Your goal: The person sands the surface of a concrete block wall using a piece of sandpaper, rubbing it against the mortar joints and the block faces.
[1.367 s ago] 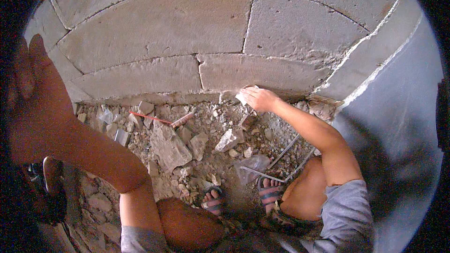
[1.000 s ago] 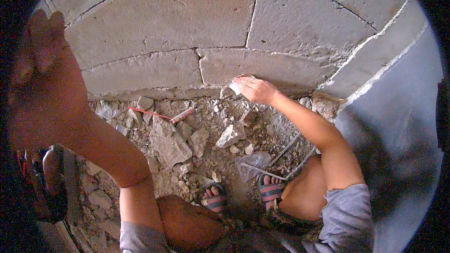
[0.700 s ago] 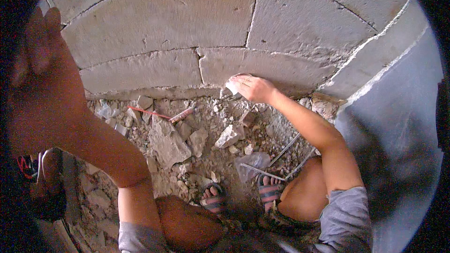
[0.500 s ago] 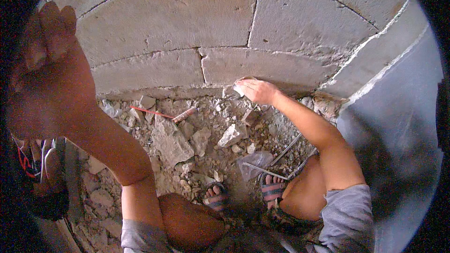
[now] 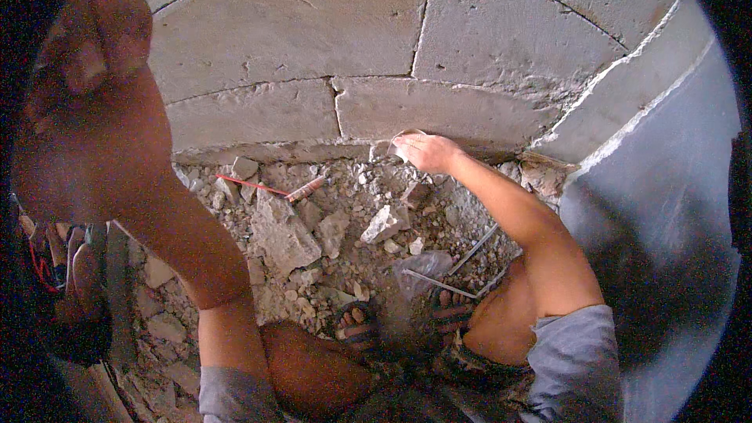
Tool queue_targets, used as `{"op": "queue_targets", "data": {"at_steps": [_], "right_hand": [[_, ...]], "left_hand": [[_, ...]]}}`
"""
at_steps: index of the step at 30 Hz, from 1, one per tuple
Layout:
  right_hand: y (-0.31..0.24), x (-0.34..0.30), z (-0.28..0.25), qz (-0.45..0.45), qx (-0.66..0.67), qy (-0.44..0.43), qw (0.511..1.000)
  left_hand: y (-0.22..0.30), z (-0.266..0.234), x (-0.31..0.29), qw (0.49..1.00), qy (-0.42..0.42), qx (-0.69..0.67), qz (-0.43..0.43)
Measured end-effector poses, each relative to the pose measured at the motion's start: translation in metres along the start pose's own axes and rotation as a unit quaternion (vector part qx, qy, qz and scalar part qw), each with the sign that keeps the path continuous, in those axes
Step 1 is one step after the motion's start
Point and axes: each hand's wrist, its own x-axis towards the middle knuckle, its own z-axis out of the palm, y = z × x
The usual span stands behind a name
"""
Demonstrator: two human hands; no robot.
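My right hand (image 5: 427, 152) reaches to the foot of the block wall (image 5: 446, 106). Its fingers close round a thin, whitish piece (image 5: 399, 149), partly covered by them, whose kind I cannot make out. This piece touches or nearly touches the wall's bottom edge. At the far left, raised close to the camera, my left hand (image 5: 98, 110) is dark and in shadow. The fingers of this hand are curled inward; what they hold, if anything, is hidden.
Rubble with a large broken slab (image 5: 282, 231) covers the ground by the wall. A red strip (image 5: 252, 186) lies beside a small tube-like piece (image 5: 305, 189). Clear plastic (image 5: 425, 270) and thin rods (image 5: 474, 249) lie near my sandalled feet. A dark bag with tools (image 5: 74, 298) stands left; a grey panel (image 5: 658, 211) is right.
My left hand has shifted slightly up and to the right. The right hand stays at the wall's foot with the whitish piece.
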Motion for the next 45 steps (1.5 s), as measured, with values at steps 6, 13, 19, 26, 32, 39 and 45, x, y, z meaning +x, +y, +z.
{"op": "queue_targets", "data": {"at_steps": [6, 13, 19, 26, 32, 39, 45], "right_hand": [[0.005, 0.023, -0.023, -0.012, -0.057, 0.076, 0.995], [-0.007, 0.085, -0.045, 0.022, -0.057, 0.146, 0.987], [-0.025, 0.061, -0.008, 0.071, 0.008, -0.017, 0.997], [-0.008, 0.056, -0.026, 0.071, 0.023, 0.128, 0.989], [-0.013, 0.086, -0.044, 0.031, -0.060, 0.174, 0.982], [-0.006, 0.012, 0.021, 0.046, 0.032, 0.075, 0.996], [-0.021, -0.016, 0.014, 0.052, -0.036, -0.051, 0.997]], "left_hand": [[0.006, -0.002, -0.001, 1.000, -0.001, -0.002, 0.001], [-0.001, 0.004, -0.001, 1.000, 0.004, 0.004, -0.010], [-0.005, 0.009, 0.001, 1.000, -0.004, 0.002, -0.019], [-0.005, 0.011, 0.003, 1.000, -0.010, -0.009, -0.020], [-0.013, 0.022, -0.007, 0.997, 0.070, 0.014, -0.009], [0.002, 0.014, 0.012, 0.994, -0.086, 0.012, -0.069], [0.000, 0.014, 0.007, 0.999, -0.041, 0.014, -0.030]]}}
